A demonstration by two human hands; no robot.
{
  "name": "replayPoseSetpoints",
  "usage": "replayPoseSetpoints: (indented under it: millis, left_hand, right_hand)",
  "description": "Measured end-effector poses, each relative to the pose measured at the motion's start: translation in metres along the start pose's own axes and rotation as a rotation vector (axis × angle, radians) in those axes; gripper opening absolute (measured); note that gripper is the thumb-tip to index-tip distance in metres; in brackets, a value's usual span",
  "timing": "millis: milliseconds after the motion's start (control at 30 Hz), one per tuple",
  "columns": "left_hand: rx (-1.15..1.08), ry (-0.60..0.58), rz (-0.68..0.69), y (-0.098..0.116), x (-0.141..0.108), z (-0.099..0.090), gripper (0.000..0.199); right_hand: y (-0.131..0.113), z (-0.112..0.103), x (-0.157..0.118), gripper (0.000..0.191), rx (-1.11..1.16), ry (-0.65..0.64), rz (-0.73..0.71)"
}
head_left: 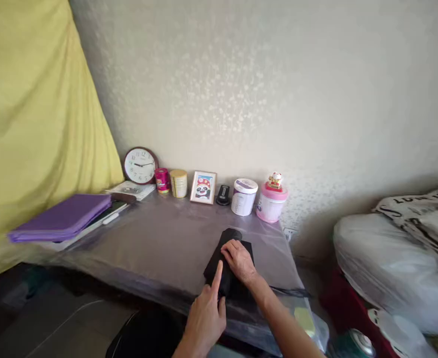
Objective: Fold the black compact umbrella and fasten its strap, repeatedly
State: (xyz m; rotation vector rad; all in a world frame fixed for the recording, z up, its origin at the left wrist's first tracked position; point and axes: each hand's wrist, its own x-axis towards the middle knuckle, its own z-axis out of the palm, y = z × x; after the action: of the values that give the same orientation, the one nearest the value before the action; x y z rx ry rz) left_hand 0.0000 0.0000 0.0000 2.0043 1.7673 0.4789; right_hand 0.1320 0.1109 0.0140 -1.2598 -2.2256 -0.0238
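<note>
A black cloth-like bundle point(224, 241) lies near the front edge of the table point(159, 238), right of its middle. My left hand point(206, 313) is at the bundle's near end, index finger stretched out along it and thumb apart. On top of the bundle rests my right hand point(238, 258), its fingers bent together against the black material. Whether the right fingers pinch a part of it is hidden.
Along the wall stand a clock point(140, 165), a pink can point(162, 180), a yellow-lidded can point(178, 184), a picture frame point(203, 187) and two white tubs point(244, 197). Purple folders point(62, 216) lie at the left. Large plastic-wrapped bags point(390, 268) are at the right.
</note>
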Motion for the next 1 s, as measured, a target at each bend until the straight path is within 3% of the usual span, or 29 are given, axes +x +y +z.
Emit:
replayPoseSetpoints:
  millis: [167,333,667,767,867,1000]
  left_hand:
    - [-0.013,-0.051,-0.056,0.004,0.004,0.001,0.06]
    - [-0.053,-0.062,-0.082,0.002,0.005,0.004,0.059]
    - [-0.11,-0.114,-0.134,0.001,0.009,0.001,0.064]
    - [-0.109,-0.114,-0.143,0.002,0.009,0.0,0.065]
    - [-0.118,-0.107,-0.142,0.002,0.009,0.0,0.065]
    - [-0.126,-0.091,-0.137,0.002,0.007,-0.001,0.064]
  right_hand:
    - [-0.012,-0.01,-0.025,0.023,0.12,0.002,-0.16]
    - [-0.019,-0.012,-0.039,0.028,0.185,-0.06,-0.2]
    - [0.035,0.02,0.022,0.033,0.118,-0.093,-0.072]
    - [0.048,0.027,0.036,0.03,0.157,-0.084,0.023]
    - [0.058,0.025,0.042,0.023,0.271,-0.028,0.243]
    - [0.075,0.009,0.025,0.029,0.295,0.105,0.511]
